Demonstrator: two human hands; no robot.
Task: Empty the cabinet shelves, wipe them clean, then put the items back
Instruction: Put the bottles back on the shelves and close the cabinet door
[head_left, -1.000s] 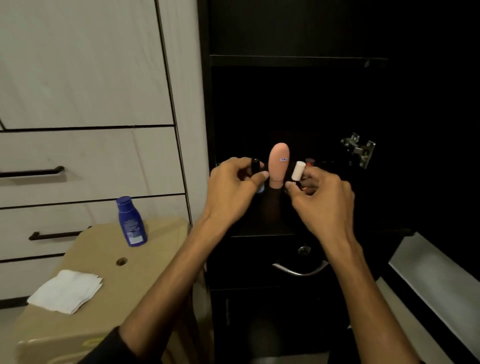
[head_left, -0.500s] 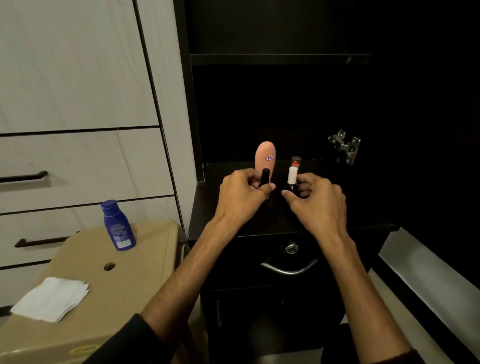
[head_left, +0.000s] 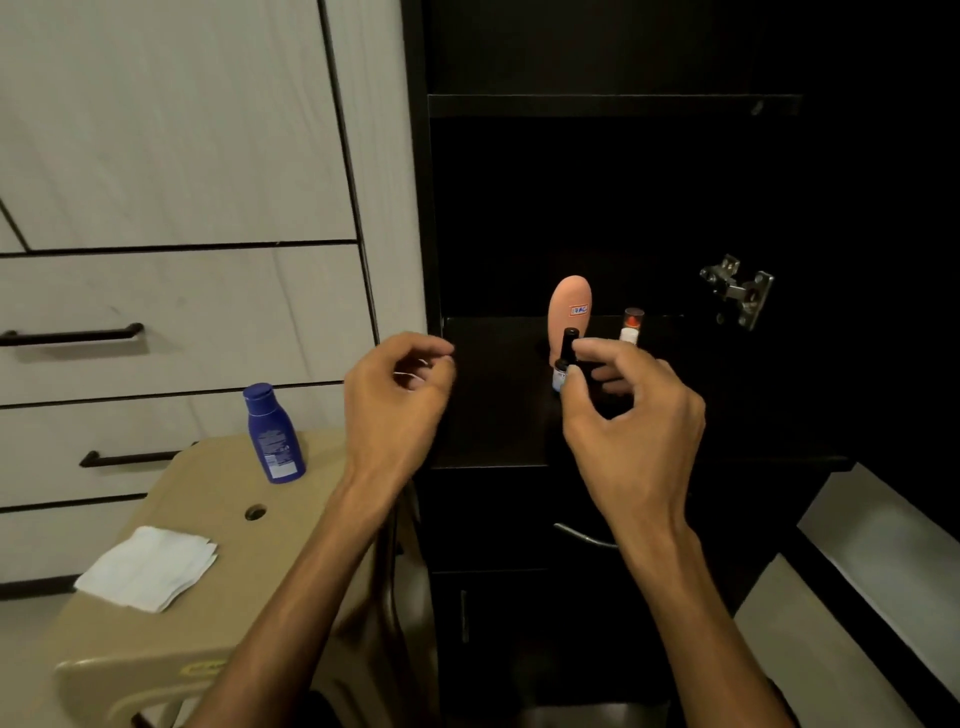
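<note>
On the dark cabinet shelf (head_left: 493, 415) stand a peach tube (head_left: 569, 306), a small black-capped bottle (head_left: 566, 358) in front of it, and a white stick with a red top (head_left: 630, 327) to the right. My right hand (head_left: 628, 415) reaches over the shelf, and its thumb and forefinger pinch the small bottle. It hides the foot of the white stick. My left hand (head_left: 397, 400) hovers at the shelf's left front edge, fingers loosely curled and holding nothing. A blue lotion bottle (head_left: 272, 436) and a folded white cloth (head_left: 148, 569) lie on the beige stool (head_left: 208, 499) at left.
White drawers with black handles (head_left: 72, 335) fill the left wall. A metal hinge (head_left: 737, 291) sticks out at the cabinet's right side. Below the shelf is a dark door with a curved metal handle (head_left: 582, 535). The upper shelf (head_left: 613, 104) looks bare.
My left hand let go of the small bottle and drew back to the left. My right hand left the white stick standing and shifted left onto the small bottle.
</note>
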